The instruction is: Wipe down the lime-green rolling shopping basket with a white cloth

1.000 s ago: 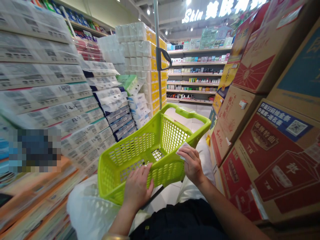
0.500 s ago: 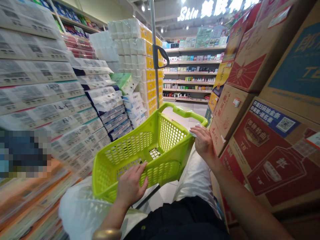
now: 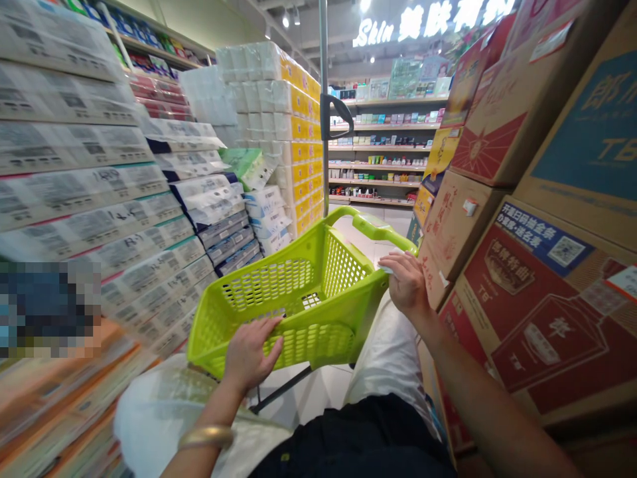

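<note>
A lime-green plastic shopping cart basket [image 3: 303, 342] with perforated walls stands before me, tilted in view. My left hand [image 3: 250, 352] lies over its near rim, fingers stretched across the edge and thumb apart on the outer side. At the cart's right end, my right hand [image 3: 405, 279] is bent around a small white tissue [image 3: 388, 265], only partly visible between the fingers. That hand is beside the corner just below the cart's green handle [image 3: 375, 229]. Inside, the cart shows bare perforated walls and floor.
Stacked tissue packs [image 3: 84, 146] rise on the left, with toilet-roll packs [image 3: 269, 99] behind. Cardboard cartons [image 3: 537, 305] crowd my right side. A metal pole with a dark grip [image 3: 338, 116] stands beyond the cart. Stocked shelves [image 3: 378, 146] line the back.
The cart has swung slightly to the right, and the pole with its grip has shifted right too. My left hand has moved a little left along the rim. The right hand stays nearly in place.
</note>
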The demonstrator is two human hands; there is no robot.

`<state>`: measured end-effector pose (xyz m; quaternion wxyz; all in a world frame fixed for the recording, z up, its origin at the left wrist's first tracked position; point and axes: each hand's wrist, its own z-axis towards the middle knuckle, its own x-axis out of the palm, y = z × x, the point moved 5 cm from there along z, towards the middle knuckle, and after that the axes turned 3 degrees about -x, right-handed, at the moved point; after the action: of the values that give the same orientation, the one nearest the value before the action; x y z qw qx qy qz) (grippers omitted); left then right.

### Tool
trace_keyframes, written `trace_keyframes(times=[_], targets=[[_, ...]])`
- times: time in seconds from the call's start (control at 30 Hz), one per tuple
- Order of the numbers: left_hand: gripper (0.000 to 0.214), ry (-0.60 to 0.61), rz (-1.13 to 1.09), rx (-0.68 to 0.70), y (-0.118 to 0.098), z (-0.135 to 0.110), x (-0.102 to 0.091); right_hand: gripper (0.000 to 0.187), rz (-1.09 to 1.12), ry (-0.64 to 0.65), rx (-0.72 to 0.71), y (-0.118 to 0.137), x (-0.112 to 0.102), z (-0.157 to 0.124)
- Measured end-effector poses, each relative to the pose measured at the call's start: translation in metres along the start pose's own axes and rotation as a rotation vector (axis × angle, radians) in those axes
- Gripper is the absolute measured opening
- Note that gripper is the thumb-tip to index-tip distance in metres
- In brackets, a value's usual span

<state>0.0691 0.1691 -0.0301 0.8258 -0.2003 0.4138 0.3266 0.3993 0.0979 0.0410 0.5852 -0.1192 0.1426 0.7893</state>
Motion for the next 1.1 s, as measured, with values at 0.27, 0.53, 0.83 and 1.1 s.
trace_keyframes(times=[0.27, 0.53, 0.83, 1.1], targets=[[0.035, 0.032, -0.030, -0.026, 0.010, 0.005, 0.000, 0.033, 0.083, 0.083, -0.035, 0.035, 0.004, -0.008], [0.034, 0.026, -0.049, -0.064, 0.011, 0.006, 0.001, 0.028, 0.049, -0.122, 0.086, 0.008, -0.012, -0.003], [0.034, 0.037, -0.072, -0.080, 0.012, 0.006, 0.001, 0.030, 0.068, -0.007, -0.001, 0.011, -0.004, -0.001], [0.035, 0.084, -0.096, -0.118, 0.020, 0.013, 0.002, 0.027, 0.059, -0.139, 0.130, -0.026, -0.017, 0.012]])
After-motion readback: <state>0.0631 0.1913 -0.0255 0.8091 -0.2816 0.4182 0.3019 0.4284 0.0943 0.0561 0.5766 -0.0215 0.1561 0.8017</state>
